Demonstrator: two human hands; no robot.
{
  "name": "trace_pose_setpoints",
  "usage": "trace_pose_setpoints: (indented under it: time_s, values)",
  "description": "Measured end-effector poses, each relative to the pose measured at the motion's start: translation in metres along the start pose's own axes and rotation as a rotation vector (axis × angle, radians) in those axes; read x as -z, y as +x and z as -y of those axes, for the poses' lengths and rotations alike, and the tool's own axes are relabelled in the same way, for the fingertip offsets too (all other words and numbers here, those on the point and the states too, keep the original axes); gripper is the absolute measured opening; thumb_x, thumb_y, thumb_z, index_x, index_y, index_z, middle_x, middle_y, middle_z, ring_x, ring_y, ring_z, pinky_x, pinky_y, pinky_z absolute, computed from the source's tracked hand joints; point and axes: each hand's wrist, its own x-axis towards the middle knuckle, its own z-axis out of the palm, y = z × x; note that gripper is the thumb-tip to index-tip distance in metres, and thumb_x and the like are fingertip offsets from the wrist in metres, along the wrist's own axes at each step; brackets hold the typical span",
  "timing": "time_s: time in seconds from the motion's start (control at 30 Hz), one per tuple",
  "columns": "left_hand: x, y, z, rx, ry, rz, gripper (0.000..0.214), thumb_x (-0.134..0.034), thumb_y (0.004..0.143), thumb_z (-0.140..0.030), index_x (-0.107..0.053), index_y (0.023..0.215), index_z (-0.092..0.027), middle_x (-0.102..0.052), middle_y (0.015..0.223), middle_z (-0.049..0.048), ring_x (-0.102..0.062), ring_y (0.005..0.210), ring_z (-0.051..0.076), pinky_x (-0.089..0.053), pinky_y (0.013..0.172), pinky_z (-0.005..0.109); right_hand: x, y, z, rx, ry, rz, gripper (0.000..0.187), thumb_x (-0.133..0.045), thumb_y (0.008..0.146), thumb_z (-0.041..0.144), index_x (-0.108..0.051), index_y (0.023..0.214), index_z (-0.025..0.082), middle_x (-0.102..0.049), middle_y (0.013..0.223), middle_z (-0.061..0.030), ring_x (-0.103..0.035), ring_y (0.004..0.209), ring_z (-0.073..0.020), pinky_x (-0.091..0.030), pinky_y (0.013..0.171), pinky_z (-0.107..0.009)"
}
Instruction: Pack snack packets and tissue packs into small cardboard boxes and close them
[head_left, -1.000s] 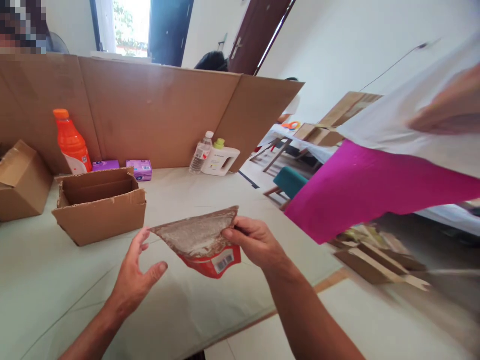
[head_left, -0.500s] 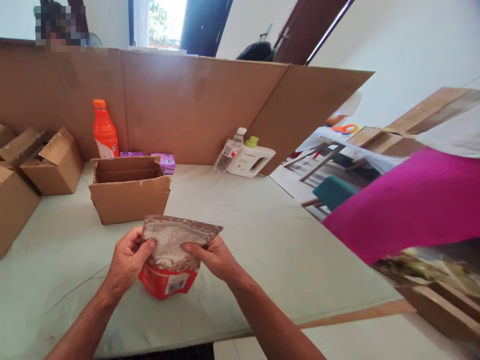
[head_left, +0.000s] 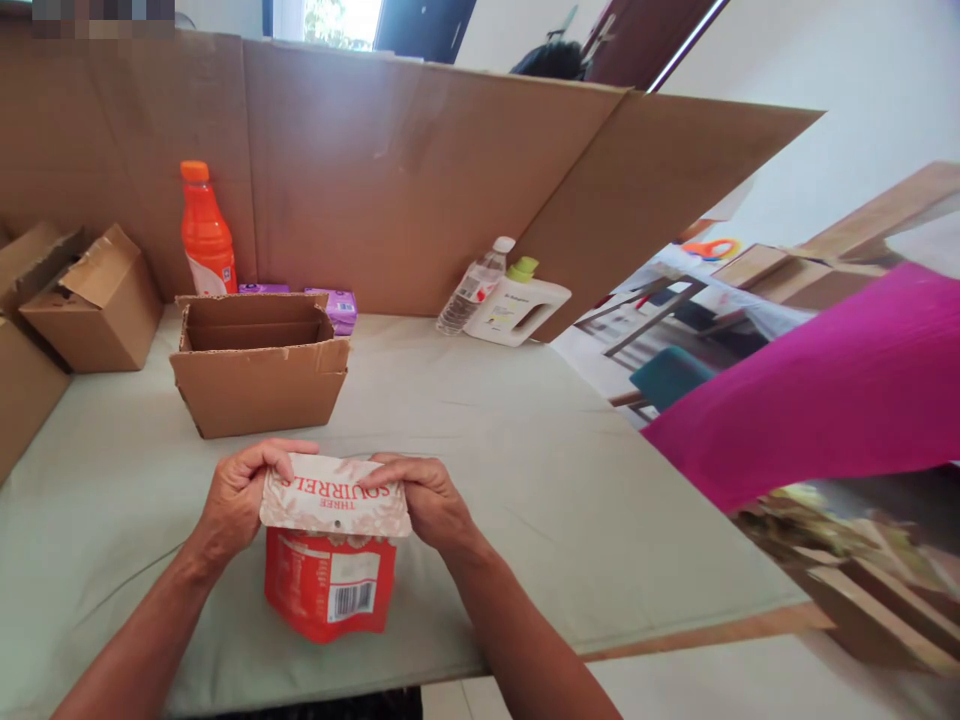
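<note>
Pinching a red pouch [head_left: 300,590] from both ends, low and left of centre.
The left hand [head_left: 236,492] and right hand [head_left: 436,500] are closed on its folded pale top, whose long axis runs across the frame, the red body below. Beyond, upper left, an open-topped carton [head_left: 259,392] stands nearer the left hand, its floor hidden; an orange bottle [head_left: 208,240] stands behind.

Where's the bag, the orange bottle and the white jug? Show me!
Bag [head_left: 322,568]: head view, on its red part below the pale folded top.
Orange bottle [head_left: 207,232]: head view, on its orange side.
White jug [head_left: 511,308]: head view, on its white front.
</note>
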Motion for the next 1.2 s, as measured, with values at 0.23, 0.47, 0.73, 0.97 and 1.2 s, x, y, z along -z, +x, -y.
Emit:
trace_pose_setpoints:
  time_s: [0.23,0.47,0.73,0.97,1.2]
  values:
    - [0.020,0.005,-0.002,0.133,-0.055,0.052,0.007,-0.071,0.061,-0.023,-0.069,0.062,-0.016,-0.078,0.100,0.0117,-0.071,0.085,0.023,-0.053,0.073,0.030,0.000,0.000,-0.006,-0.030,0.048,-0.023,0.013,-0.070,0.076,0.020,-0.081,0.071,0.025,-0.072,0.076,-0.0027,-0.065,0.067,-0.0135,-0.050,0.059,-0.024]
    - [0.006,-0.002,0.013,0.241,-0.058,0.032,0.051,-0.085,0.065,-0.045,-0.067,0.103,-0.016,-0.075,0.085,0.0062,-0.069,0.074,0.019,-0.053,0.072,0.029,0.001,0.002,-0.013,-0.071,0.051,-0.043,0.009,-0.072,0.075,0.026,-0.079,0.070,0.024,-0.072,0.079,-0.0032,-0.065,0.069,-0.0155,-0.051,0.065,-0.028]
    - [0.000,-0.006,0.023,0.184,0.002,-0.031,0.047,-0.084,0.065,-0.052,-0.064,0.088,-0.016,-0.071,0.080,0.0016,-0.063,0.072,0.015,-0.052,0.070,0.026,0.008,-0.010,-0.001,-0.200,0.131,-0.068,0.061,-0.081,0.071,0.051,-0.068,0.124,0.023,-0.075,0.098,-0.0072,-0.069,0.084,-0.0216,-0.055,0.076,-0.035]
    - [-0.002,-0.017,0.018,0.148,0.097,0.006,0.045,-0.082,0.069,-0.042,-0.063,0.100,-0.016,-0.071,0.090,0.0035,-0.064,0.084,0.018,-0.052,0.079,0.029,-0.020,-0.010,-0.009,-0.229,0.074,-0.240,0.040,-0.085,0.069,0.048,-0.073,0.092,0.017,-0.073,0.078,-0.0027,-0.065,0.066,-0.0163,-0.055,0.063,-0.028]
    - [-0.004,-0.033,0.021,0.092,0.210,0.083,0.030,-0.073,0.078,-0.042,-0.063,0.090,-0.017,-0.065,0.075,0.0006,-0.057,0.067,0.014,-0.048,0.062,0.025,-0.022,-0.023,-0.001,-0.342,0.155,0.083,0.045,-0.079,0.077,0.053,-0.073,0.104,0.017,-0.078,0.090,-0.0088,-0.073,0.077,-0.0225,-0.061,0.078,-0.037]
